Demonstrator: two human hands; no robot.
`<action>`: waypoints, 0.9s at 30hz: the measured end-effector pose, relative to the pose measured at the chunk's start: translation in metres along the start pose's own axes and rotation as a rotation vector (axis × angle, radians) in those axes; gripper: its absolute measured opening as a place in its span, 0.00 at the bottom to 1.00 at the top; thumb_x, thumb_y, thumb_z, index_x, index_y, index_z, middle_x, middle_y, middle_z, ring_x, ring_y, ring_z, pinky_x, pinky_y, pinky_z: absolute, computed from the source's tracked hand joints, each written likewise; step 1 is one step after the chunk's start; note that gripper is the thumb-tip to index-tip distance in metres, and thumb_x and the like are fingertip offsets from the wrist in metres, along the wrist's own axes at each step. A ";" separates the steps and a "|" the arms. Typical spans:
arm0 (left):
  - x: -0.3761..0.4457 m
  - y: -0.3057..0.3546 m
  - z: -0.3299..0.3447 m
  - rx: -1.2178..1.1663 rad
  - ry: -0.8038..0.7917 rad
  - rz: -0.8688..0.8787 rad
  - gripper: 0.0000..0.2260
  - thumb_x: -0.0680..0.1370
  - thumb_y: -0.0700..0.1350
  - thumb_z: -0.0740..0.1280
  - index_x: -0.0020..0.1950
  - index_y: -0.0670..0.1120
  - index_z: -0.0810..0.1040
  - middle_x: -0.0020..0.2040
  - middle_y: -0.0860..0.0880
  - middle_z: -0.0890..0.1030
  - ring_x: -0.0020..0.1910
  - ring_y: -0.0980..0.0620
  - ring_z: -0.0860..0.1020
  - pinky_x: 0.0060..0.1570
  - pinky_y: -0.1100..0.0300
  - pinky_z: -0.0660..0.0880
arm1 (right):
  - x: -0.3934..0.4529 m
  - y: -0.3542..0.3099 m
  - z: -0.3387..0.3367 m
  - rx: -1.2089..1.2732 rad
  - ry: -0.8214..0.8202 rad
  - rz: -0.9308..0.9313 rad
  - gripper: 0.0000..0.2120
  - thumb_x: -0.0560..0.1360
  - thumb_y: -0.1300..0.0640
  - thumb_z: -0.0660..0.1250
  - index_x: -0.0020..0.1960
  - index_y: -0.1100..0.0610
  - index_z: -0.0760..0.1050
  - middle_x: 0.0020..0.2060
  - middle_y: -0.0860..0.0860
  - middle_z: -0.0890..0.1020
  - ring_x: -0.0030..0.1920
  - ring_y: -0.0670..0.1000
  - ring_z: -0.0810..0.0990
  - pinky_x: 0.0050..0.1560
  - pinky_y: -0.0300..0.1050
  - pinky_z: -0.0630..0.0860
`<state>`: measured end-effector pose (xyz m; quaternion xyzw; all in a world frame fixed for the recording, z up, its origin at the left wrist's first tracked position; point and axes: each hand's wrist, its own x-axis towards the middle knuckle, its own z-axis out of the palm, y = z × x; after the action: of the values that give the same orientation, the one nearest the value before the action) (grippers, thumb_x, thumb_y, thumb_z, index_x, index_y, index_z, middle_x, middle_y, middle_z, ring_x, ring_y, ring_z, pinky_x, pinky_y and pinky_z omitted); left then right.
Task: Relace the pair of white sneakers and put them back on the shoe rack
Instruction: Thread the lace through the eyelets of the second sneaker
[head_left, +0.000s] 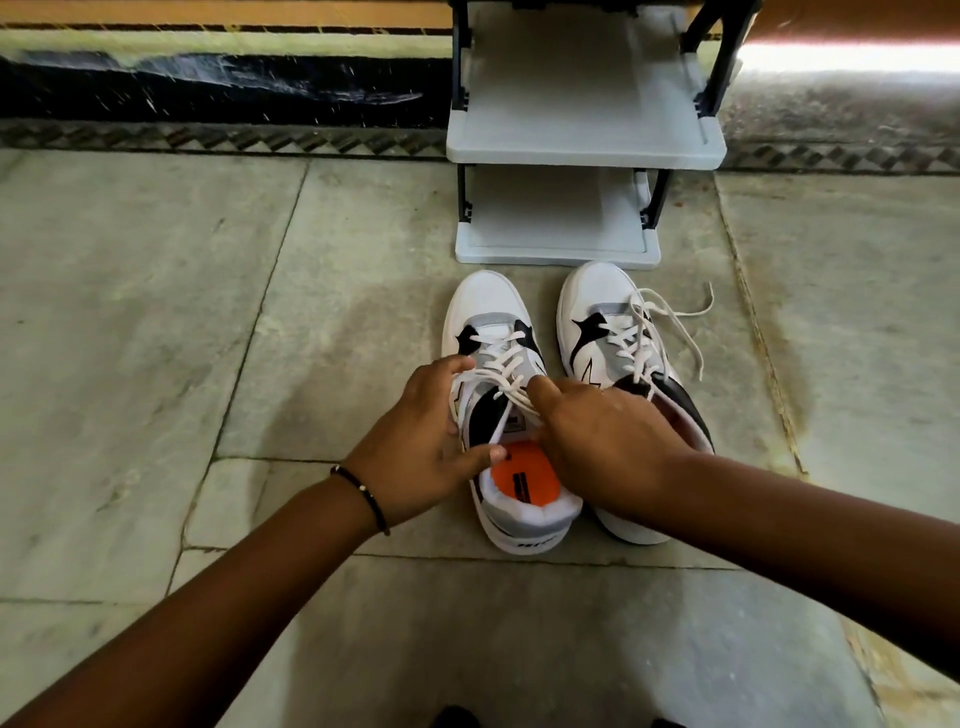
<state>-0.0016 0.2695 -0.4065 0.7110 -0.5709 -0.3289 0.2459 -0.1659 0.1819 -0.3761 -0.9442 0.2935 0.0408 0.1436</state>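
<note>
Two white sneakers with black and grey panels stand side by side on the stone floor, toes toward the shoe rack (584, 150). The left sneaker (488, 306) shows an orange insole and has white laces crossed over its tongue. My left hand (415, 441) grips its left side and collar. My right hand (597, 441) rests on the upper laces of that sneaker, with the fingertips hidden under the hand. The right sneaker (597, 296) is laced, and its loose lace ends (691, 332) trail to the right.
The grey plastic rack has two shelves in view, both bare, with dark posts. It stands against a dark skirting and patterned border along the wall. Stone floor slabs stretch to the left and right of the sneakers.
</note>
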 end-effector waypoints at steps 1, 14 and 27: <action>-0.001 0.002 -0.001 0.046 0.023 0.029 0.36 0.69 0.50 0.72 0.71 0.53 0.55 0.69 0.50 0.63 0.52 0.53 0.76 0.41 0.69 0.72 | 0.003 -0.001 0.000 0.049 -0.016 0.021 0.11 0.75 0.57 0.61 0.55 0.57 0.64 0.43 0.55 0.75 0.42 0.59 0.79 0.33 0.48 0.69; 0.006 -0.008 -0.019 0.222 0.074 0.096 0.23 0.73 0.42 0.60 0.67 0.45 0.63 0.66 0.44 0.64 0.58 0.45 0.73 0.58 0.54 0.73 | 0.034 -0.015 -0.015 0.338 -0.193 0.174 0.13 0.74 0.46 0.62 0.50 0.54 0.67 0.39 0.52 0.77 0.42 0.55 0.77 0.38 0.46 0.71; 0.018 0.035 -0.030 0.740 -0.108 -0.088 0.21 0.75 0.39 0.59 0.67 0.41 0.60 0.64 0.36 0.63 0.46 0.33 0.77 0.41 0.50 0.69 | -0.036 0.075 -0.053 0.331 0.079 0.427 0.10 0.73 0.55 0.66 0.54 0.54 0.74 0.46 0.53 0.80 0.41 0.52 0.76 0.36 0.42 0.68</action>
<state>0.0006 0.2431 -0.3641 0.7571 -0.6322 -0.1478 -0.0724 -0.2384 0.1267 -0.3386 -0.8254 0.4941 -0.0149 0.2726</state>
